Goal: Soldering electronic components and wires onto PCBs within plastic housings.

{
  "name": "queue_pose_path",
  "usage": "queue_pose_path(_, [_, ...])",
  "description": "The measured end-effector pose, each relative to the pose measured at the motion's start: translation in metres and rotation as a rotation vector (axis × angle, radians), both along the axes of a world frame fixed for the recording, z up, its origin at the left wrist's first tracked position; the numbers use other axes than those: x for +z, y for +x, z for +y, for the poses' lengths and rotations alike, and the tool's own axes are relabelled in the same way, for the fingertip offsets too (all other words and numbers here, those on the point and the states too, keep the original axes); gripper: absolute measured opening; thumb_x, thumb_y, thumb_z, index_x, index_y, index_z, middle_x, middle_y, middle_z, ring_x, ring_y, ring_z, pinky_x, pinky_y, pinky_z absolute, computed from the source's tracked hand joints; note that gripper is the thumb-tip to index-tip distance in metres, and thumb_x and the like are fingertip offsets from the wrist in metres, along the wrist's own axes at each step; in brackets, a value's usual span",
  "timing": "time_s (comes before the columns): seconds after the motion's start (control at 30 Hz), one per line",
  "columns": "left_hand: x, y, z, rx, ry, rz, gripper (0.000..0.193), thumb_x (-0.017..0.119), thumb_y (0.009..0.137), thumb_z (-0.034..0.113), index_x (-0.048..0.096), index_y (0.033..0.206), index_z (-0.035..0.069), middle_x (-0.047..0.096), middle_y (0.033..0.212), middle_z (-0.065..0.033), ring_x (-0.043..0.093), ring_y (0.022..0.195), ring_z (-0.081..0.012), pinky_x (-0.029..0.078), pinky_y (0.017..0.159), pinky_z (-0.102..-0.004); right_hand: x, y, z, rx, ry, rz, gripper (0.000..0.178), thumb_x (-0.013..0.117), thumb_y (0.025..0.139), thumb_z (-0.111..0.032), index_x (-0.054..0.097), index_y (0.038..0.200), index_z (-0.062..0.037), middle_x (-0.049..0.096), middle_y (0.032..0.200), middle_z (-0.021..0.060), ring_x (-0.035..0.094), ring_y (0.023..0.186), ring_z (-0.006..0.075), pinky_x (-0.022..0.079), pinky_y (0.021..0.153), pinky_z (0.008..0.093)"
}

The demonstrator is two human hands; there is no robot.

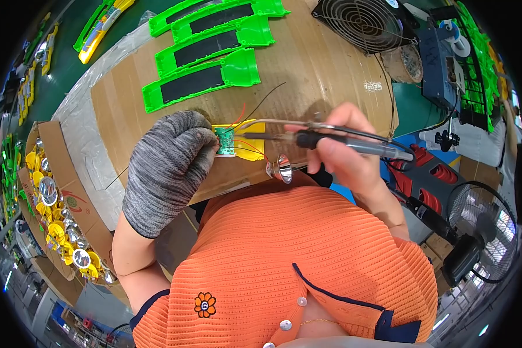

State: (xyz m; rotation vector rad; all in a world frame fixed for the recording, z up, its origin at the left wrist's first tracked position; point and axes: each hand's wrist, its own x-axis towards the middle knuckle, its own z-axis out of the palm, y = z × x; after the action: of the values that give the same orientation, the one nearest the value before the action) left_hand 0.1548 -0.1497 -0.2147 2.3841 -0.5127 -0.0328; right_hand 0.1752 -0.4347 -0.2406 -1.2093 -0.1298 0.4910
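My left hand (171, 165), in a grey knitted glove, is closed at the left end of a yellow plastic casing (250, 152). A small green circuit board (225, 141) sits in that casing, with thin red and black wires running off it. My bare right hand (351, 151) grips a soldering iron (359, 145) with a thin metal tube along it. The iron points left, its tip at the board's right side. A round silver reflector (282, 169) hangs on wires beside the casing's lower right corner. My gloved fingertips are partly hidden.
Several green plastic shells (203, 84) with black strips lie on the cardboard sheet (307, 69) at the far side. A box of yellow-and-silver reflectors (57, 232) stands left. A square fan (362, 23), a blue soldering station (438, 75) and a black fan (481, 232) are on the right.
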Motion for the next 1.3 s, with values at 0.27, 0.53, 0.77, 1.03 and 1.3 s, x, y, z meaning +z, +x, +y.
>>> queue_pose_path(0.27, [0.009, 0.0, -0.003, -0.022, 0.067, 0.033, 0.017, 0.071, 0.077, 0.0, 0.065, 0.093, 0.003, 0.064, 0.1, -0.0136, 0.063, 0.093, -0.0327, 0.05, 0.082, -0.0386, -0.001, 0.014, -0.024, -0.229, 0.097, -0.108, 0.014, 0.059, 0.09, -0.005, 0.047, 0.097, -0.0022, 0.054, 0.066, 0.0069, 0.054, 0.055, 0.0158, 0.045, 0.052, 0.0288])
queue_pose_path(0.53, [0.018, 0.023, -0.044, -0.016, 0.18, -0.171, 0.025, 0.072, 0.078, 0.009, 0.066, 0.103, 0.009, 0.065, 0.095, -0.0111, 0.061, 0.089, -0.0322, 0.049, 0.079, -0.0406, -0.006, 0.021, -0.033, -0.283, 0.173, -0.092, 0.013, 0.058, 0.091, -0.004, 0.047, 0.097, -0.003, 0.056, 0.068, 0.0089, 0.055, 0.057, 0.0168, 0.047, 0.058, 0.0296])
queue_pose_path(0.77, [0.007, 0.041, -0.07, -0.022, 0.129, -0.198, 0.027, 0.066, 0.081, 0.01, 0.064, 0.107, 0.012, 0.064, 0.088, -0.0077, 0.062, 0.085, -0.0279, 0.048, 0.077, -0.0408, -0.006, 0.037, -0.025, -0.264, 0.267, -0.121, 0.014, 0.058, 0.092, -0.003, 0.047, 0.1, -0.0034, 0.067, 0.089, 0.0202, 0.056, 0.06, 0.0173, 0.049, 0.062, 0.0317])
queue_pose_path(1.03, [-0.009, 0.016, 0.001, 0.67, 0.056, -0.231, 0.015, 0.07, 0.083, 0.0, 0.071, 0.097, 0.006, 0.071, 0.092, -0.0074, 0.066, 0.097, -0.0229, 0.05, 0.093, -0.0366, -0.004, 0.06, 0.015, -0.074, 0.127, -0.011, 0.017, 0.06, 0.093, -0.006, 0.049, 0.106, -0.0051, 0.065, 0.088, 0.0113, 0.061, 0.066, 0.0165, 0.054, 0.071, 0.0317])
queue_pose_path(1.3, [-0.017, 0.032, -0.002, 0.402, -0.246, 0.163, 0.009, 0.065, 0.086, 0.001, 0.069, 0.094, 0.002, 0.067, 0.087, -0.0109, 0.066, 0.077, -0.0225, 0.052, 0.071, -0.032, -0.006, 0.063, 0.01, -0.065, -0.04, -0.045, 0.015, 0.064, 0.091, -0.005, 0.051, 0.097, -0.0029, 0.061, 0.075, 0.0063, 0.065, 0.065, 0.0146, 0.048, 0.059, 0.0251])
